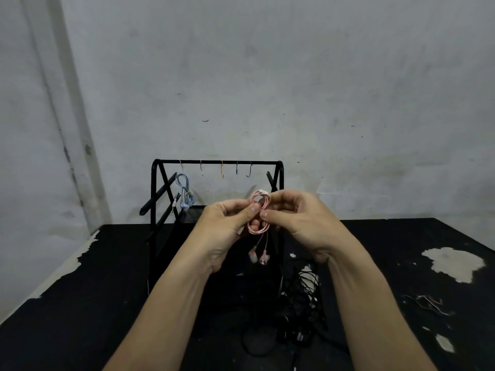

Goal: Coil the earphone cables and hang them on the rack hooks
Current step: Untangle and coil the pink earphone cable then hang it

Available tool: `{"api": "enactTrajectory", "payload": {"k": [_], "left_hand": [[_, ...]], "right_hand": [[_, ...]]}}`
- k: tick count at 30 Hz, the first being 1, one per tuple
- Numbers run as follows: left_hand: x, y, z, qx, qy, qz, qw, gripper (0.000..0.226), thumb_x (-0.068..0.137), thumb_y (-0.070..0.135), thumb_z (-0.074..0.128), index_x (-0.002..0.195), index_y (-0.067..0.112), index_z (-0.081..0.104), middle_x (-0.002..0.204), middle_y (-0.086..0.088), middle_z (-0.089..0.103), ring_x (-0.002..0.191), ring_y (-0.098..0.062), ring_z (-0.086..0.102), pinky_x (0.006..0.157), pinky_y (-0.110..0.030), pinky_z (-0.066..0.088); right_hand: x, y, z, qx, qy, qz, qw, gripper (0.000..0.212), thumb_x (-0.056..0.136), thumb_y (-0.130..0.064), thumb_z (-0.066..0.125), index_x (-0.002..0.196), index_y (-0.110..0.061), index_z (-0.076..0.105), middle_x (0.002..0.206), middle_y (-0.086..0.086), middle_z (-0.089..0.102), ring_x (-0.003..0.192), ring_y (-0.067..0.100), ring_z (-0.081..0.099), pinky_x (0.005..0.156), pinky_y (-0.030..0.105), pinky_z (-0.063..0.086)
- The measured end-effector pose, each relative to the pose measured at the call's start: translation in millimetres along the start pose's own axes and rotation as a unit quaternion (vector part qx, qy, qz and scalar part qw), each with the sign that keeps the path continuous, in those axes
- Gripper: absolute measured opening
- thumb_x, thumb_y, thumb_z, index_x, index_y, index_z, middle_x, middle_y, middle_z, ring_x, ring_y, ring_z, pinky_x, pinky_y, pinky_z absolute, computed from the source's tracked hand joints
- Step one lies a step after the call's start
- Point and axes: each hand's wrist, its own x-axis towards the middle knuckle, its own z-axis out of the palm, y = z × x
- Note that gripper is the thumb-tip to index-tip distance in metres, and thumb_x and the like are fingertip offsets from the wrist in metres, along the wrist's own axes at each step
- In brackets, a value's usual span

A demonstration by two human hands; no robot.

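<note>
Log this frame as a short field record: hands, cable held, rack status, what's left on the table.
left hand: pinches pink earphone coil
right hand: pinches same coil
earbuds: dangle below the coil
rack: blue earphones hang from leftmost hook; four other hooks bare
table: black cables in a tangle, uncoiled

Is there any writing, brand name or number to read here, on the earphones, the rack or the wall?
None can be read.
The pink earphones held in both hands, the blue earphones hanging on the rack, the black cables on the table and the wall show no legible text; any fine print is too small to tell.
</note>
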Motion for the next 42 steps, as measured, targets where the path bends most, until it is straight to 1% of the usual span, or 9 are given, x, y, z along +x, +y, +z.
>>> {"api": "enactTrajectory", "payload": {"k": [7, 12, 15, 19, 23, 29, 31, 36, 42], "left_hand": [[4, -7, 6, 0.031, 0.048, 0.070, 0.996, 0.014, 0.085, 0.003, 0.069, 0.098, -0.003, 0.071, 0.078, -0.014, 0.071, 0.060, -0.014, 0.063, 0.061, -0.021, 0.056], [1, -9, 7, 0.045, 0.085, 0.084, 0.992, 0.012, 0.088, 0.016, 0.071, 0.094, 0.006, 0.072, 0.083, -0.017, 0.073, 0.058, -0.034, 0.063, 0.050, -0.044, 0.056], [1, -12, 14, 0.069, 0.107, 0.124, 0.984, 0.005, 0.090, 0.014, 0.070, 0.092, 0.011, 0.073, 0.073, -0.006, 0.072, 0.060, -0.020, 0.065, 0.048, -0.031, 0.055], [6, -27, 34, 0.104, 0.099, 0.166, 0.976, 0.007, 0.089, 0.009, 0.070, 0.090, 0.014, 0.074, 0.077, -0.003, 0.074, 0.068, -0.009, 0.068, 0.060, -0.023, 0.055], [22, -41, 62, 0.106, 0.074, 0.158, 0.979, 0.008, 0.089, 0.011, 0.070, 0.088, 0.018, 0.074, 0.078, -0.005, 0.074, 0.069, -0.014, 0.067, 0.068, -0.036, 0.058], [34, -80, 136, 0.112, 0.026, 0.108, 0.987, 0.005, 0.091, 0.015, 0.069, 0.094, 0.013, 0.073, 0.077, -0.005, 0.072, 0.059, -0.010, 0.065, 0.048, -0.030, 0.055], [37, -101, 159, 0.116, 0.017, 0.076, 0.990, 0.008, 0.092, 0.017, 0.069, 0.097, 0.011, 0.072, 0.084, -0.006, 0.072, 0.057, -0.009, 0.067, 0.042, -0.032, 0.055], [46, -158, 201, 0.146, 0.021, 0.035, 0.988, 0.011, 0.087, 0.016, 0.073, 0.081, 0.025, 0.072, 0.079, 0.000, 0.075, 0.072, -0.011, 0.070, 0.077, -0.034, 0.059], [43, -196, 215, 0.173, 0.012, -0.015, 0.985, 0.012, 0.089, 0.015, 0.071, 0.083, 0.025, 0.072, 0.076, -0.002, 0.074, 0.064, -0.007, 0.065, 0.074, -0.028, 0.059]], "right_hand": [[4, 3, 7, -0.013, 0.035, -0.010, 0.999, 0.011, 0.090, -0.002, 0.068, 0.096, -0.011, 0.069, 0.081, 0.002, 0.073, 0.074, 0.012, 0.068, 0.064, 0.022, 0.052], [8, 5, 10, -0.062, 0.063, -0.022, 0.996, 0.034, 0.096, 0.008, 0.044, 0.114, -0.010, 0.066, 0.089, 0.000, 0.070, 0.074, 0.003, 0.069, 0.063, 0.017, 0.052], [10, 9, 8, -0.201, 0.128, -0.069, 0.969, 0.027, 0.099, -0.009, 0.052, 0.120, -0.018, 0.066, 0.097, -0.006, 0.070, 0.087, 0.003, 0.069, 0.078, 0.019, 0.054], [3, 8, 1, -0.286, 0.179, -0.106, 0.935, 0.016, 0.094, -0.016, 0.059, 0.103, -0.019, 0.073, 0.087, -0.007, 0.072, 0.077, 0.003, 0.065, 0.068, 0.010, 0.047], [-5, 8, -26, -0.324, 0.224, -0.096, 0.914, 0.016, 0.093, -0.017, 0.060, 0.101, -0.017, 0.074, 0.084, -0.005, 0.071, 0.077, 0.009, 0.062, 0.065, 0.013, 0.040], [-30, 28, -103, -0.350, 0.306, -0.001, 0.885, 0.018, 0.096, -0.013, 0.056, 0.108, -0.014, 0.070, 0.095, 0.002, 0.070, 0.084, 0.013, 0.061, 0.066, 0.007, 0.041], [-38, 44, -130, -0.358, 0.328, 0.047, 0.873, 0.017, 0.095, -0.015, 0.058, 0.107, -0.016, 0.070, 0.102, 0.006, 0.071, 0.092, 0.020, 0.065, 0.081, 0.024, 0.052], [-64, 87, -177, -0.366, 0.357, 0.188, 0.839, 0.016, 0.094, -0.017, 0.062, 0.107, -0.021, 0.071, 0.118, 0.010, 0.066, 0.100, 0.026, 0.066, 0.085, 0.035, 0.055], [-86, 108, -193, -0.385, 0.294, 0.413, 0.771, 0.041, 0.094, -0.006, 0.058, 0.135, -0.006, 0.050, 0.139, 0.017, 0.048, 0.124, 0.037, 0.052, 0.101, 0.046, 0.046]]}}
